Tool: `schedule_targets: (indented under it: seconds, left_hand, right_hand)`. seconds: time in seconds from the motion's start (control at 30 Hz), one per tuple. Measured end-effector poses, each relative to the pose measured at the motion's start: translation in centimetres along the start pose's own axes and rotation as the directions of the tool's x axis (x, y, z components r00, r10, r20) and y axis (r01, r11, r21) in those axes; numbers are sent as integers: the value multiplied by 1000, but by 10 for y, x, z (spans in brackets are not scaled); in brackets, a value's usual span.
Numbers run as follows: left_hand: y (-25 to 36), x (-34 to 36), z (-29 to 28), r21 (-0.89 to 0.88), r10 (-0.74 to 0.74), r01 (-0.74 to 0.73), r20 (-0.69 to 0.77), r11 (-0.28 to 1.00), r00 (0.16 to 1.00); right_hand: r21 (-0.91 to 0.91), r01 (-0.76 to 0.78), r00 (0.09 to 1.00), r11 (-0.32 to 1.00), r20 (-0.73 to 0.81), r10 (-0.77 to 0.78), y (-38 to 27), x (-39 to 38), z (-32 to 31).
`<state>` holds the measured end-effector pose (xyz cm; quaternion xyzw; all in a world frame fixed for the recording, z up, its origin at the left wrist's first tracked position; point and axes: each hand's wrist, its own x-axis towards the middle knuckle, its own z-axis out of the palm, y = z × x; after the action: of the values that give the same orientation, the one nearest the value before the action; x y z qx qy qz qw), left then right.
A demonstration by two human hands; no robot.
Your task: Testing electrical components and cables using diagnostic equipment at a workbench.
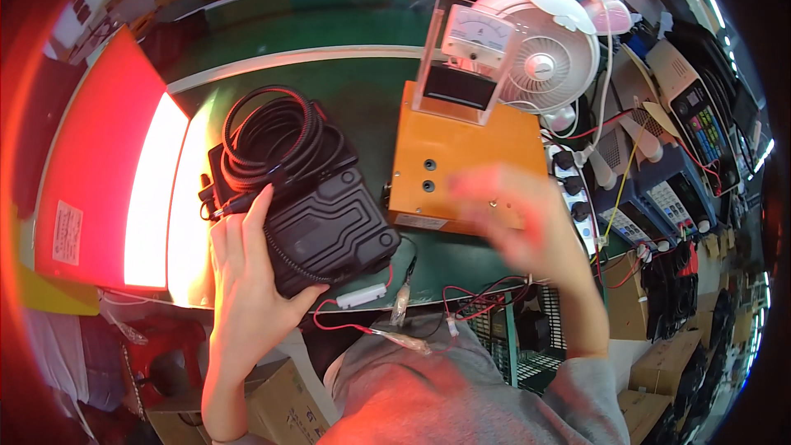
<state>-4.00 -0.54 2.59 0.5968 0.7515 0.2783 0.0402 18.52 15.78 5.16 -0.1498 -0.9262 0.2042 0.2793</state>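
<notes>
A black plastic case point(331, 227) with moulded grooves lies tilted on the green bench. A coil of black ribbed hose or cable point(272, 136) rests at its far end. My left hand point(247, 268) grips the case's left side, fingers along the edge and thumb at the near corner. My right hand point(519, 222) is smeared by motion over the near right part of an orange box point(470, 152); its fingers cannot be made out. From the case's near edge runs a red wire with a white inline holder point(361, 296). Clips in clear sleeves point(401, 305) hang near the bench edge.
A glowing red-framed light panel point(103, 173) stands at the left. On the orange box sits an analogue meter point(476, 33) in a clear holder, beside a white fan point(540, 62). Power strip point(577, 198) and bench instruments point(659, 198) crowd the right. A green basket point(535, 346) is below.
</notes>
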Motion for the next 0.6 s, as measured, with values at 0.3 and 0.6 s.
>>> schedule_targets:
  seconds: [0.3,0.6]
  left_hand:
    - [2,-4,0,-72,10,-14,-55,997,998]
    - [5,19,-25,91,107,-82,-332,993,937]
  right_hand:
    - [170,416,854,893,263,-448,18,132,83]
    - [-126,481,815,868,429,-390,14,143,69]
